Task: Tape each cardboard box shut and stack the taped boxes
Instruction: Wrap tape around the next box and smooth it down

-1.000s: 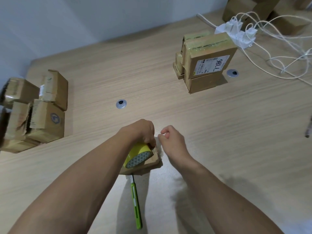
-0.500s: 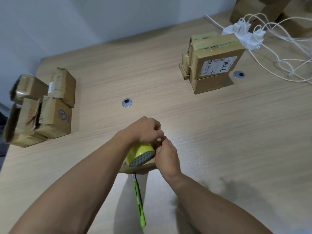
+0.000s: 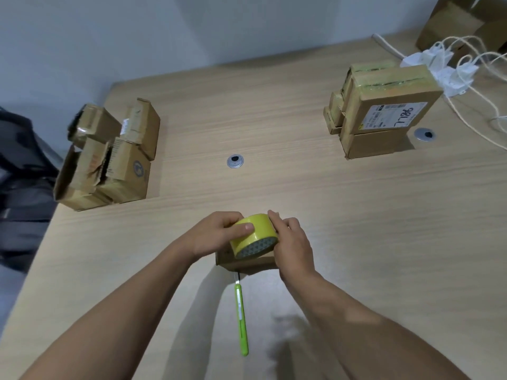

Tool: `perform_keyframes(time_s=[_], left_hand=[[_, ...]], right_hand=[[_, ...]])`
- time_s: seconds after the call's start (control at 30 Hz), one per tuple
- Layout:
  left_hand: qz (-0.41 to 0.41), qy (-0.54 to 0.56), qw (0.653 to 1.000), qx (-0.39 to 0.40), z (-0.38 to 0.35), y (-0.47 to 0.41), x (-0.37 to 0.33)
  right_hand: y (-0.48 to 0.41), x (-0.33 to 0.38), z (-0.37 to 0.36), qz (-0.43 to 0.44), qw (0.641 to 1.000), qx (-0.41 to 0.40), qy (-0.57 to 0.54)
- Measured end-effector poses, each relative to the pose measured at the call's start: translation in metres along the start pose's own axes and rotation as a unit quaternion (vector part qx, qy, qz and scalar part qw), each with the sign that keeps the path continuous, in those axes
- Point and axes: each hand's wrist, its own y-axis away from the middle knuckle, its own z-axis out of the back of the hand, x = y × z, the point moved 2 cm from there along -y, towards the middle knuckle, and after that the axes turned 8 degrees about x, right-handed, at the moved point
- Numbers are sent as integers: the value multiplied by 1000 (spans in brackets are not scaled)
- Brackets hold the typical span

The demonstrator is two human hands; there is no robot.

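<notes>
The box point(image 3: 241, 263) is small, plain brown cardboard. It should be light and fairly stiff along its edges, though its faces and flaps would likely dent under a hard squeeze. It is best held by 2 opposite side walls, low down, so the top seam stays free for tape. It sits on the surface point(image 3: 356, 242) right in front of the person, mostly hidden under the roll point(image 3: 253, 235). Only its near wall and left corner show, so whether its flaps are closed cannot be told.

The roll is glossy yellow tape with a patterned core. It is smooth and probably slippery, so it wants a wrap-round hold. The left grip point(image 3: 216, 237) is curled round the roll's left side, thumb laid across the band. The right grip point(image 3: 290, 242) curls against the right side, fingertips on the band's far edge, probably feeling for the loose end.

A green knife point(image 3: 241, 311) lies just in front of the box, its blade end toward it. Open boxes point(image 3: 109, 160) wait at the far left, and a taped stack point(image 3: 384, 113) stands at the far right, well apart
</notes>
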Motion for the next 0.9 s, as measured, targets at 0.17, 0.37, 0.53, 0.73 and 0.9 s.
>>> perform_keyframes(time_s=[0.17, 0.37, 0.53, 0.73, 0.9], left_hand=[[-16, -43, 999, -27, 8, -7, -5], [32, -147, 988, -35, 36, 1, 7], [26, -154, 986, -51, 33, 2, 11], [20, -171, 983, -62, 28, 3, 7], [11, -153, 984, -88, 19, 9, 11]], right_hand=[[-1, 2, 5, -3, 999, 31, 11], [0, 0, 6, 3, 995, 33, 94], [-6, 11, 10, 3, 996, 20, 83], [-27, 40, 5, -17, 999, -16, 38], [-21, 26, -12, 65, 994, -18, 88]])
